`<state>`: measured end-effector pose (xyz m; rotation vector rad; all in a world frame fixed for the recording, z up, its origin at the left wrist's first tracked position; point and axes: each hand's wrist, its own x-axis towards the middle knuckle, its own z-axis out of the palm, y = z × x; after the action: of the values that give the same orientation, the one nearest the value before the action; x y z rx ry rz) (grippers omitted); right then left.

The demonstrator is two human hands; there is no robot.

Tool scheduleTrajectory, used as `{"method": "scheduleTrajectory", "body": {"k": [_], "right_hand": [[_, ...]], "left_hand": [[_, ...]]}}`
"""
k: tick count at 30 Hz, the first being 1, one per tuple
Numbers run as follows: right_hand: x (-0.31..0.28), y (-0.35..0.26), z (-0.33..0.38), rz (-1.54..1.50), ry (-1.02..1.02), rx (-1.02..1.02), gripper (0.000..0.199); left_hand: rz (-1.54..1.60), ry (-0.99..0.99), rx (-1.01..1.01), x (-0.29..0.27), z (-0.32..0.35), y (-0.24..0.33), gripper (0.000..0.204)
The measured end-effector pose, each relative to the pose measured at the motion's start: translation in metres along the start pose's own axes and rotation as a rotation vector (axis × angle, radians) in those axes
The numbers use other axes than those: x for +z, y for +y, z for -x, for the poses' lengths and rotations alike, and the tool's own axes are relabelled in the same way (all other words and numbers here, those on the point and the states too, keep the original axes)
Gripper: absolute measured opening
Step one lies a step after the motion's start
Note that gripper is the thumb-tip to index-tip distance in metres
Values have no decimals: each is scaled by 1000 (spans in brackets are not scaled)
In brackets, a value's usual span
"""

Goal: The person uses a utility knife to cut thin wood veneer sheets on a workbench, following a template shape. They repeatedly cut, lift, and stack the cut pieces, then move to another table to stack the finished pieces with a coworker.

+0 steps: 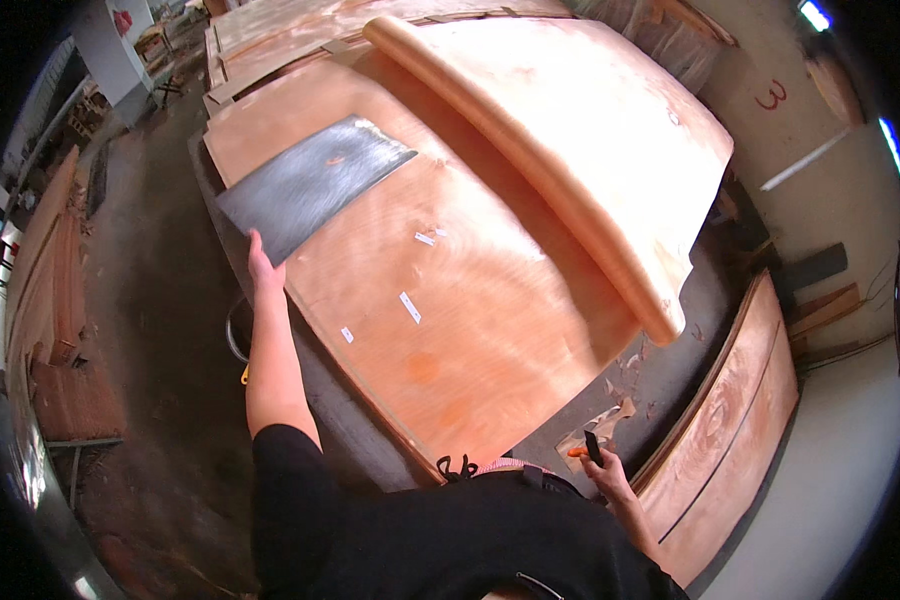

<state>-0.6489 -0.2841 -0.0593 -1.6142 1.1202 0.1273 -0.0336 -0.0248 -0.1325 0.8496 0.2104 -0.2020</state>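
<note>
While sheet handling seems the step in hand, dark floor (160,300) surrounds an orange-tan veneer stack (430,390), a pale veneer roll (540,165) along its right side. Rectangular grey sheet (315,188): over the stack's left edge, contact unclear. Left hand (263,262): clamped on the sheet's near edge; steady grip likely needed next. Right hand (612,474): apart, closed around a black-and-orange tool (592,445) beyond the stack's near edge. White paper slips (410,308): on veneer.

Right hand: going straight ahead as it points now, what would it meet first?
Probably the flat wood veneer sheet at its near edge, though depth around the right hand is unclear.
</note>
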Motion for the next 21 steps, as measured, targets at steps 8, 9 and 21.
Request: {"method": "scheduleTrajectory", "body": {"k": [8,9,21], "right_hand": [[18,-30,-15,110,-2,132,16],[22,-43,-17,130,-26,116,16],[18,-33,-28,176,-73,80,17]], "left_hand": [[-340,222,-114,-49,-89,-29,60],[-389,194,-52,-76,-109,-26,57],[-300,504,128,-127,-72,-31,33]]}}
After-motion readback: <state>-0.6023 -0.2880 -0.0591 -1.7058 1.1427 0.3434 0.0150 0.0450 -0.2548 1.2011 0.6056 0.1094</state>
